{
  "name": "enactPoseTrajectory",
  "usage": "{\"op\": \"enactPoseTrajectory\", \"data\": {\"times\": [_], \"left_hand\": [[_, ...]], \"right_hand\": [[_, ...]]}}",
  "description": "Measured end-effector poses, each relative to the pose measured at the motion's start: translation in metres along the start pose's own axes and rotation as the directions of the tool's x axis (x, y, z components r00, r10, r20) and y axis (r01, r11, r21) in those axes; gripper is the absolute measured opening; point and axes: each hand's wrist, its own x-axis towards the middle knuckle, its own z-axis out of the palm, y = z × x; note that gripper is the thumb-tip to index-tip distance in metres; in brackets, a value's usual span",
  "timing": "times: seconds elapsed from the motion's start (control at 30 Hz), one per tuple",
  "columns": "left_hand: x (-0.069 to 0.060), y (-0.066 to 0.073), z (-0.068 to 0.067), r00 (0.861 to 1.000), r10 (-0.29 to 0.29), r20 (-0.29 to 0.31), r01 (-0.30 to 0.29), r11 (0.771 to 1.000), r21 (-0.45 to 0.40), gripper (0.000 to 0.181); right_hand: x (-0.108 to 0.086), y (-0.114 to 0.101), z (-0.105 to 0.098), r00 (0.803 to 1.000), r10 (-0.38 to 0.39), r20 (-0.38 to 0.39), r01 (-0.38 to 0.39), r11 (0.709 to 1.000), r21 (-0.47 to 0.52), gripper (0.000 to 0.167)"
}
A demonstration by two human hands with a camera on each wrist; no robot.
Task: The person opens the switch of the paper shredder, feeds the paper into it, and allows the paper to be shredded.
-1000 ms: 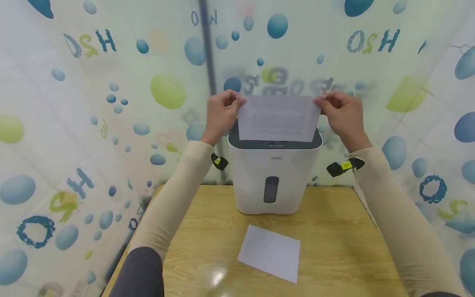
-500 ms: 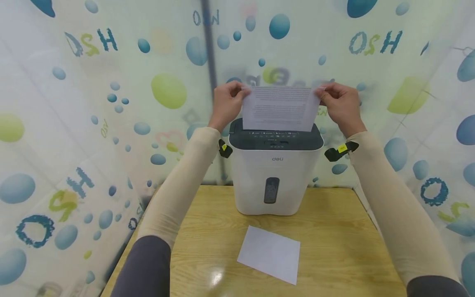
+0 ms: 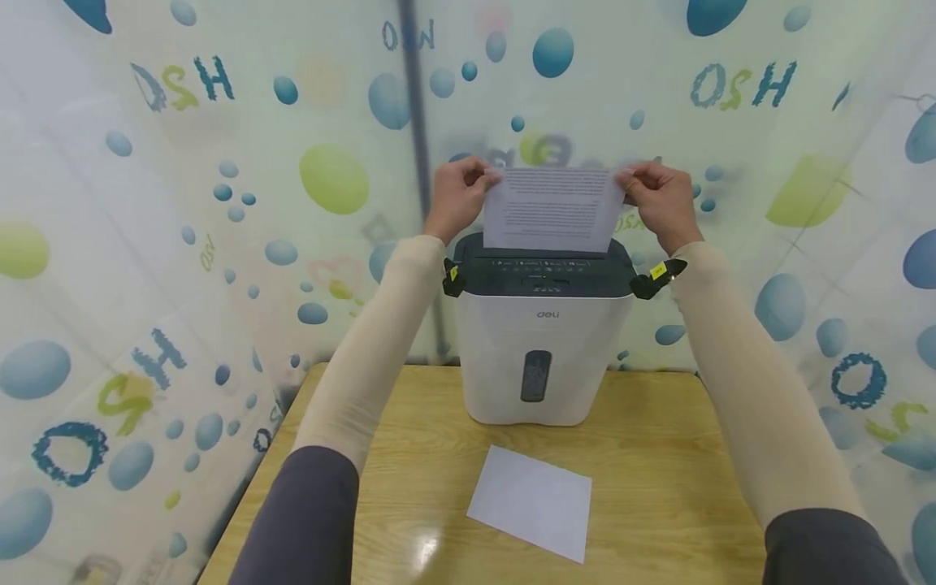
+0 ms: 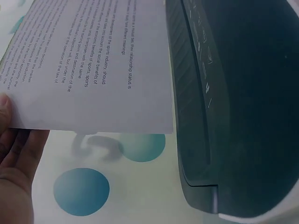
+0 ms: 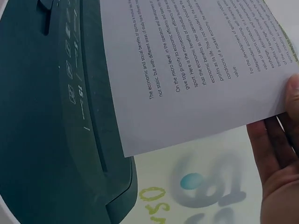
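Note:
A printed sheet of paper hangs upright between my two hands, its lower edge at the back of the dark top of a white paper shredder. My left hand pinches one upper corner between thumb and fingers. At the opposite upper corner, my right hand pinches the sheet the same way. Lines of text on the paper show in the left wrist view, beside the shredder's dark lid. Whether the lower edge is inside the feed slot I cannot tell.
A second white sheet lies flat on the wooden table, in front of the shredder. Behind the table hangs a patterned curtain with blue and green spots, which also runs along both sides.
Both hands have raised the sheet and moved it back, uncovering more of the shredder's dark top. My hands have come slightly closer together. The sheet on the table stays put.

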Motion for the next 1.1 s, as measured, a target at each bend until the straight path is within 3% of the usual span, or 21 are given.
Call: {"op": "enactPoseTrajectory", "data": {"times": [0.33,0.67,1.1], "left_hand": [[0.006,-0.013,0.009,0.997,-0.074,0.024,0.074,0.997,-0.009,0.014],[0.003,-0.017,0.011,0.996,-0.089,0.023,0.090,0.996,-0.007,0.015],[0.000,-0.026,0.011,0.991,-0.124,0.058,0.121,0.992,0.048,0.017]], "right_hand": [[0.009,0.017,0.003,0.999,0.053,0.001,-0.053,0.998,-0.022,0.024],[0.011,0.024,0.005,0.998,0.061,0.002,-0.061,0.997,-0.044,0.017],[0.008,0.030,0.008,0.998,0.060,0.033,-0.056,0.992,-0.117,0.025]]}}
